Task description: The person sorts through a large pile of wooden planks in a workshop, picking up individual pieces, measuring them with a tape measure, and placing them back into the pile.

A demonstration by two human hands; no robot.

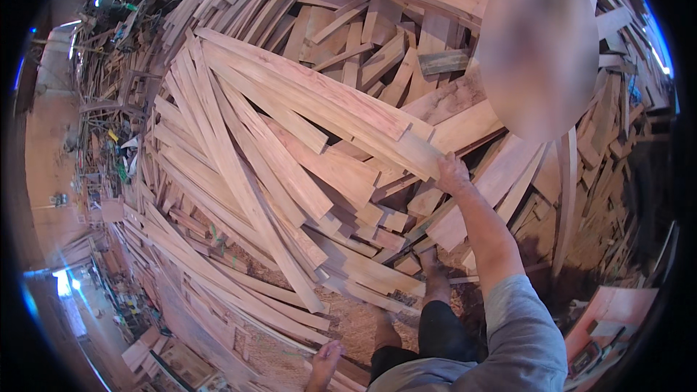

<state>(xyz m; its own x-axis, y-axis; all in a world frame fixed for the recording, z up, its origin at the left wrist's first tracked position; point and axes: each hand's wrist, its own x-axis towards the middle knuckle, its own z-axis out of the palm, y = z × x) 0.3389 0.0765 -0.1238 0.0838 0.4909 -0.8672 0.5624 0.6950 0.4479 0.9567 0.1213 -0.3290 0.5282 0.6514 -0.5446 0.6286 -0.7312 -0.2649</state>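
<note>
- Long plank [412, 152]: centre of the frame, its right end pinched in the right hand [453, 174].
- Pinkish board [308, 86]: lying along it, towards the upper left.
- Left hand [328, 360]: bottom edge, fingers curled; cannot tell whether around anything.
- Loose boards [248, 192]: fanned across centre left.

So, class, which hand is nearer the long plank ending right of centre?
Right: the right hand holds the long plank at its end; the left hand is apart, lower and further left.
</note>
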